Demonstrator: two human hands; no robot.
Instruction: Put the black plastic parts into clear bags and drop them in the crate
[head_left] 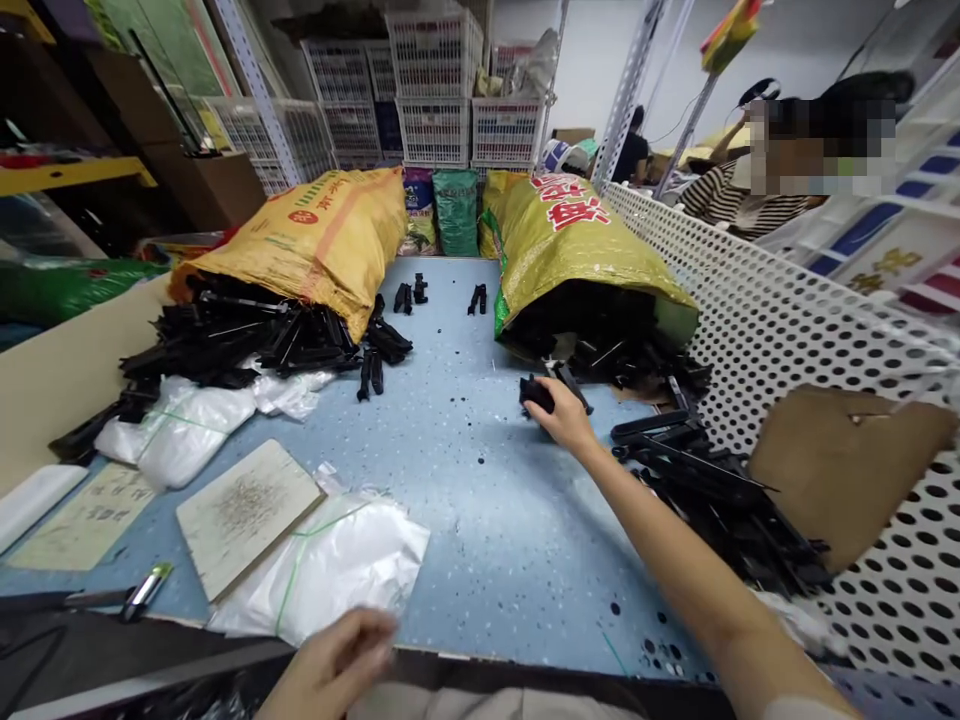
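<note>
A short, blocky black plastic piece (536, 393) is sitting in the right hand (564, 415).
It is being gripped between thumb and fingers, low at the blue speckled worktop (465, 510); whether it is touching is unclear. Similar small black plastic pieces (370, 373) are lying loose farther left, some side by side. Long, thin black plastic parts (705, 480) are lying tangled in a heap on the right; another dark heap (240, 335) is spreading on the left.
</note>
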